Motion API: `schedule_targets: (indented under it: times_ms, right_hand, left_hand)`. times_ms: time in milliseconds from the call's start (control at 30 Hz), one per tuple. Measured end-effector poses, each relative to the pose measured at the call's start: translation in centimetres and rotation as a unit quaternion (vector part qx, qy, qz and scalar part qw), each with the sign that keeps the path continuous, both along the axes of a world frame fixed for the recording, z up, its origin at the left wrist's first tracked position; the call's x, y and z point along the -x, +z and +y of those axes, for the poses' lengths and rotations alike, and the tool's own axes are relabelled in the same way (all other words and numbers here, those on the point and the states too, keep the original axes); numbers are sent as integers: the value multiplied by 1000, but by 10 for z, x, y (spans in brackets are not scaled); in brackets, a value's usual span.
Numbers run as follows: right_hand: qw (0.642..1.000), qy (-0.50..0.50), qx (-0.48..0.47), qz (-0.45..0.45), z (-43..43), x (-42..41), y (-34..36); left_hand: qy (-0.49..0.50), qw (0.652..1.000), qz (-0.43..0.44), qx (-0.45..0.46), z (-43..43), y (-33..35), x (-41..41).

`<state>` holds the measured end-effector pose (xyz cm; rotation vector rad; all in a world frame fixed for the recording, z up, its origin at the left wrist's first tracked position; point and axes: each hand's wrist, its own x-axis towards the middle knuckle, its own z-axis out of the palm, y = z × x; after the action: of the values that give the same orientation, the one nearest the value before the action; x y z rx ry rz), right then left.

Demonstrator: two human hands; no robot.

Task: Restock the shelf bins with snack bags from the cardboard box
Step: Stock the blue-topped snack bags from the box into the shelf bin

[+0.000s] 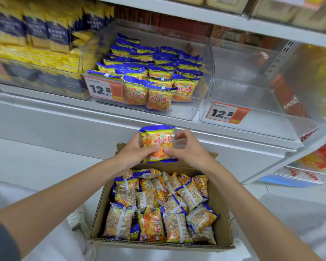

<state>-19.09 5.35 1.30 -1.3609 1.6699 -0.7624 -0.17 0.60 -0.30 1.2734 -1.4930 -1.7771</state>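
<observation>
An open cardboard box (102, 208) lies below me, filled with several yellow-orange snack bags (158, 210) with blue edges. Above its far end I hold a small stack of snack bags (158, 136) upright between both hands. My left hand (134, 153) grips the stack's left side and my right hand (186, 149) pinches its right side and lower edge. On the shelf ahead, a clear bin (183, 112) holds several rows of the same bags. To its right stands a clear bin (252, 102) with nothing in it.
Orange price tags reading 12.8 hang on both bins, the left tag (102, 89) and the right tag (226, 113). Yellow and navy packets (36, 34) fill the bin at the left. A white shelf ledge (102, 113) runs below the bins. White floor surrounds the box.
</observation>
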Motion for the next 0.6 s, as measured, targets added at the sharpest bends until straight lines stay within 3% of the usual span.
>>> schedule_targets:
  times_ms: [100,200,333,467,600]
  right_hand:
    - [981,126,61,135,2,2,31]
    - [955,188,67,221,1,1,69]
    - [944,179,71,267,-9,8,122]
    - [947,91,145,273,-26,37,177]
    - [935,42,160,315,-65,66,200]
  left_hand:
    - [-98,990,-33,100,-1,19,2]
    - [-136,981,-39,129,-7,44,3]
    - [-132,972,-49,187,-16,85,14]
    - [-112,953,-53,276,-52,125,18]
    - [-86,903,-182,379,-106,130,16]
